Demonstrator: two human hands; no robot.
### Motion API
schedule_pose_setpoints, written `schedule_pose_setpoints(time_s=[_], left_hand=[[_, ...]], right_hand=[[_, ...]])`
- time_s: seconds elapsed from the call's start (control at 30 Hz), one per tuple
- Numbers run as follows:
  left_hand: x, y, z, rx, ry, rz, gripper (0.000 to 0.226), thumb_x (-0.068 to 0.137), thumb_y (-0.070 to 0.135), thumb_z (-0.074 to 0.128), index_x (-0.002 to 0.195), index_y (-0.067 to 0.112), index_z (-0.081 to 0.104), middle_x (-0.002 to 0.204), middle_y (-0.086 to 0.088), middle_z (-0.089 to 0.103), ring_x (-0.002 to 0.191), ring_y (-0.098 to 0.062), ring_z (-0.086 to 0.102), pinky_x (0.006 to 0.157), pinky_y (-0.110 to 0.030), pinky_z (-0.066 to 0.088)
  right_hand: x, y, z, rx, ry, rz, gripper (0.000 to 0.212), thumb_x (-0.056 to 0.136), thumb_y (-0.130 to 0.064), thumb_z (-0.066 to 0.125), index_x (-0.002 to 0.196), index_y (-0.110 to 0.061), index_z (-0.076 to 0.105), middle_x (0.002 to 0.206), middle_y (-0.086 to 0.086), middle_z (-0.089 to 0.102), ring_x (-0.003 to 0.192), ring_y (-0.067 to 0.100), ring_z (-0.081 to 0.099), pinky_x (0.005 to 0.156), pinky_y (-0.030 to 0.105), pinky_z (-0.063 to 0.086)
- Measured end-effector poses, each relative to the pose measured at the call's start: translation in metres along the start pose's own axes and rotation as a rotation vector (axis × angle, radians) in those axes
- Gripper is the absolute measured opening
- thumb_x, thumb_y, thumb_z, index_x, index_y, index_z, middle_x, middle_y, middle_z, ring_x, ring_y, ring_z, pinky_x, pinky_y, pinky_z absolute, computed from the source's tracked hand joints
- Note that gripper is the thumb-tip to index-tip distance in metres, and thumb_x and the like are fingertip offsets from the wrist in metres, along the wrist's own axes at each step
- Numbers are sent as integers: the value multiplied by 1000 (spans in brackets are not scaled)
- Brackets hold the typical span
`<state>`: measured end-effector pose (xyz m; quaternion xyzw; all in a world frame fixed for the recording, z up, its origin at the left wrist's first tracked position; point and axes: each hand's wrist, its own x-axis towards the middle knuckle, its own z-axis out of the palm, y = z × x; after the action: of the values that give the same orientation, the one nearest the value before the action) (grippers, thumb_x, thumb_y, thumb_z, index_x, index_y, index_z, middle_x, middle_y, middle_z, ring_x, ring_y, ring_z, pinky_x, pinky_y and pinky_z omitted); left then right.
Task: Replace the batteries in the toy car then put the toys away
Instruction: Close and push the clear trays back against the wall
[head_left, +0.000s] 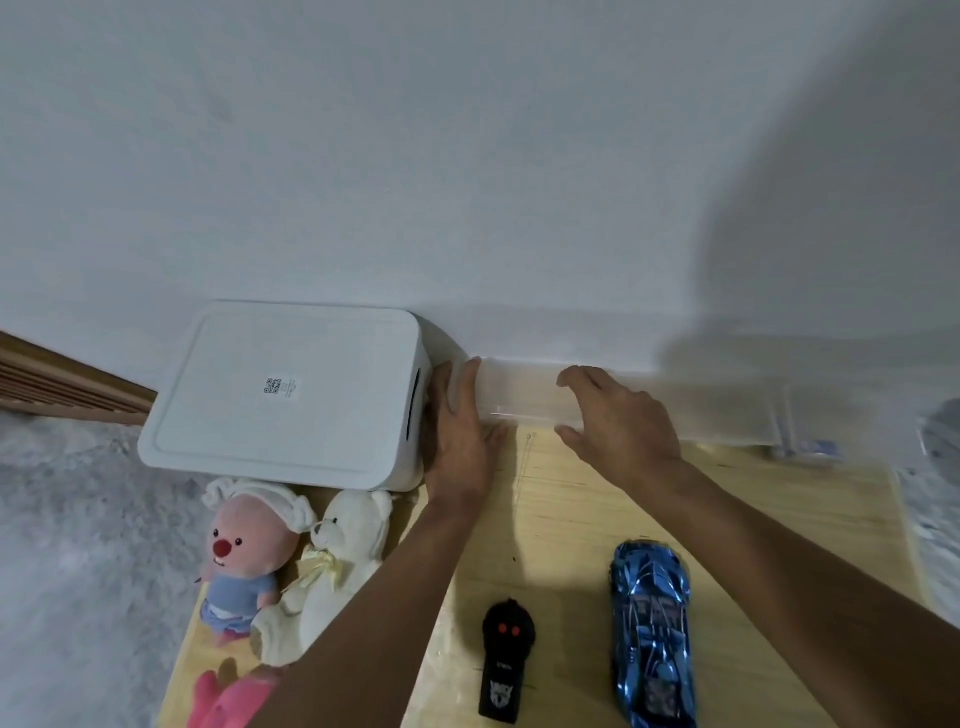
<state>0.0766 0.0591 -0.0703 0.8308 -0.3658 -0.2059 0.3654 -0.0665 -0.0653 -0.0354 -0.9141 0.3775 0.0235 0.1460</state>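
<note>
**Drawing Out the Translucent Box**

Position: The metallic blue toy car (652, 631) lies on the pale wooden tabletop (753, 519), near edge, right side, with the black remote control (508, 660) just beside it on the left. Neither is being handled.

Grip state: The left hand (460, 431) is flat with straight fingers, wedged between the white lidded storage bin (291, 395) and the left end of the translucent plastic box (524, 395) that sits against the wall. The right hand (618, 415) arches over the box with fingers spread and thumb low at the front. Neither grip is closed round it; motion blur hides whether the right fingertips make contact.

Procedure (judged from the task, this box probably holds the batteries or tools):
1. Seat both palms on opposite ends before pulling.
2. Draw the box straight toward the body, keeping it level.
3. Set it down in the bare area ahead of the car.

Caution: The box walls look smooth, so squeeze evenly. Keep the left forearm clear of the pink-faced plush doll (249, 561) and cream teddy bear (337, 561).
</note>
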Motion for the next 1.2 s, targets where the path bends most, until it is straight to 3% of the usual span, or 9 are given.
schedule_pose_setpoints(time_s=[0.17, 0.4, 0.5, 0.6, 0.7, 0.8, 0.93, 1.07, 1.2], left_hand=[[4, 1, 0, -61, -7, -11, 98, 93, 6, 71, 153, 56, 11, 167, 4, 15, 154, -17, 19, 117, -57, 38], [-1, 7, -6, -112, -63, -22, 86, 102, 20, 62, 156, 56, 6, 167, 10, 23, 149, -15, 31, 112, -57, 40], [-2, 8, -9, -140, -68, -27, 84, 103, 30, 58, 155, 60, 0, 169, 5, 23, 153, -20, 27, 113, -60, 34], [-5, 10, -12, -182, -77, -5, 82, 101, 33, 55, 155, 60, 0, 170, 11, 16, 155, -16, 17, 117, -59, 27], [-7, 11, -13, -179, -84, 24, 73, 98, 53, 45, 153, 64, -2, 170, 15, 15, 156, -17, 16, 116, -56, 23], [-5, 11, -14, -149, -78, 18, 75, 100, 51, 49, 153, 64, -3, 170, 9, 20, 155, -24, 24, 117, -62, 29], [-3, 12, -14, -37, -69, 34, 97, 103, 4, 54, 153, 61, -7, 169, 2, 23, 153, -18, 28, 118, -50, 40], [-3, 5, -11, 52, -83, 28, 109, 100, 7, 62, 150, 64, -16, 170, 6, 19, 154, -17, 27, 119, -50, 36], [-7, 3, -11, 73, -57, 85, 108, 97, 26, 69, 154, 54, -18, 169, -1, 25, 150, -20, 35, 105, -36, 45]], right_hand=[[0, 7, -14, 66, 61, 32, 35, 91, -51, 64, 113, -30, 47, 109, -12, 64, 70, 17, 60, 61, 28, 41], [-9, 1, -15, 179, 184, 147, 33, 88, -52, 68, 113, -30, 66, 120, -9, 52, 67, 12, 58, 68, 28, 48], [-7, -1, -17, 219, 224, 188, 36, 88, -52, 69, 116, -28, 68, 110, -6, 51, 66, 13, 58, 68, 28, 49], [-1, -3, -22, 271, 263, 210, 38, 89, -52, 68, 119, -28, 68, 106, -5, 55, 73, 18, 63, 70, 30, 49], [7, -5, -24, 268, 276, 198, 39, 91, -52, 66, 121, -27, 67, 105, -5, 60, 78, 20, 65, 68, 28, 41], [7, -6, -28, 253, 271, 177, 44, 92, -54, 63, 127, -27, 64, 108, -6, 61, 77, 18, 64, 69, 27, 40], [-11, -13, -30, 327, 314, 126, 39, 99, -26, 47, 138, -25, 55, 105, -8, 56, 74, 13, 55, 67, 30, 45], [-27, -12, -12, 564, 302, 39, 43, 97, -1, 39, 134, -21, 46, 91, -7, 55, 67, 10, 49, 65, 32, 47], [-31, -15, -7, 846, 248, 86, 25, 102, 3, 40, 117, -16, 37, 109, -5, 69, 69, 12, 62, 65, 22, 50]])
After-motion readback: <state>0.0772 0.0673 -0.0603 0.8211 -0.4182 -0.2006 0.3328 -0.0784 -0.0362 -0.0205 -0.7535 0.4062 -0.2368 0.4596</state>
